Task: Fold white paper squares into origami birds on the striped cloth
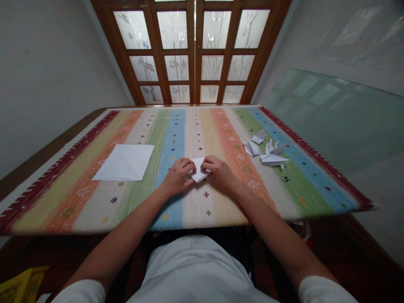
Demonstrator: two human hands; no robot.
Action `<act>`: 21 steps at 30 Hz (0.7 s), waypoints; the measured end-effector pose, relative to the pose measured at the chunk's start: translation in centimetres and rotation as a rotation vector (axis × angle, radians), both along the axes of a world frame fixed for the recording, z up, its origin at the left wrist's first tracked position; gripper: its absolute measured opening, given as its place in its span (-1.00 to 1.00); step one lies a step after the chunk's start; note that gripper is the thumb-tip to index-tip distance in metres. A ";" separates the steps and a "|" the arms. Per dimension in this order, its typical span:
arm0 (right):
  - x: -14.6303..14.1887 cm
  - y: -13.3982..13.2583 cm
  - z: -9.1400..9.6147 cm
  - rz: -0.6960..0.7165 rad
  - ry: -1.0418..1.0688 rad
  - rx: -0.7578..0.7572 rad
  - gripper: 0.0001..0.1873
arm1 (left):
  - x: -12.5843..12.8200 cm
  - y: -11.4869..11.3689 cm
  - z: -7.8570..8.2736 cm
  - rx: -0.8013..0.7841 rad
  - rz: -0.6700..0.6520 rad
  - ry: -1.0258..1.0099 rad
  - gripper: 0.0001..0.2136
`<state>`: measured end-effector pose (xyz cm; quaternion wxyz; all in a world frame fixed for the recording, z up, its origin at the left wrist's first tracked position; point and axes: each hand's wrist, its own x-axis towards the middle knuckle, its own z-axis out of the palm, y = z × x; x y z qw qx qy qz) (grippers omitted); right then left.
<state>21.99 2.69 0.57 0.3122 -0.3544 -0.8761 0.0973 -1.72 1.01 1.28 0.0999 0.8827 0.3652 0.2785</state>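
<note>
A small folded piece of white paper (pixel 199 173) lies at the middle of the striped tablecloth, between my two hands. My left hand (pixel 179 176) pinches its left edge, with the fingers curled over it. On the opposite side, my right hand (pixel 221 171) grips the right edge between thumb and fingers. Part of the paper is hidden under the fingertips. Off to the left rests a flat white square sheet (pixel 126 163) with faint crease lines. Several folded paper cranes (pixel 273 155) sit in a group to the right of my right hand.
The striped tablecloth (pixel 173 214) covers the table. Beyond its far edge stand wooden doors (pixel 195 50) with patterned glass panes. A pale green glass panel (pixel 341 113) leans along the right wall. Down at the lower left is a yellow plastic crate (pixel 23 286).
</note>
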 end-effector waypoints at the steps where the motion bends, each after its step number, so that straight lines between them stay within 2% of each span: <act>1: -0.1 0.1 -0.1 0.019 -0.043 -0.023 -0.79 | 0.0 0.0 -0.1 -0.022 0.000 0.034 -0.89; 4: 0.0 0.3 -0.3 0.117 -0.154 -0.144 -0.93 | -0.2 0.1 -0.4 -0.106 -0.002 0.101 -0.91; 8: 0.3 0.6 -0.3 0.164 -0.137 -0.238 -0.82 | -0.5 0.2 -0.5 -0.217 -0.017 0.100 -0.95; 9: 0.4 0.6 -0.2 0.155 -0.113 -0.260 -0.81 | -0.5 0.2 -0.4 -0.236 -0.016 0.092 -0.90; 12: 0.4 0.8 -0.1 0.090 -0.046 -0.344 -0.82 | -0.5 0.3 -0.2 -0.271 0.009 0.069 -0.77; 15: 0.3 0.8 -0.3 0.010 -0.005 -0.382 -0.94 | -0.3 0.4 -0.4 -0.277 0.054 0.018 -0.82; 18: 0.1 0.7 -0.9 -0.106 0.023 -0.328 -0.76 | -0.2 0.4 -1.0 -0.259 0.080 -0.013 -0.75; 21: -0.1 0.8 -1.6 -0.272 0.021 -0.257 -0.63 | 0.0 0.5 -1.5 -0.217 0.071 0.012 -0.83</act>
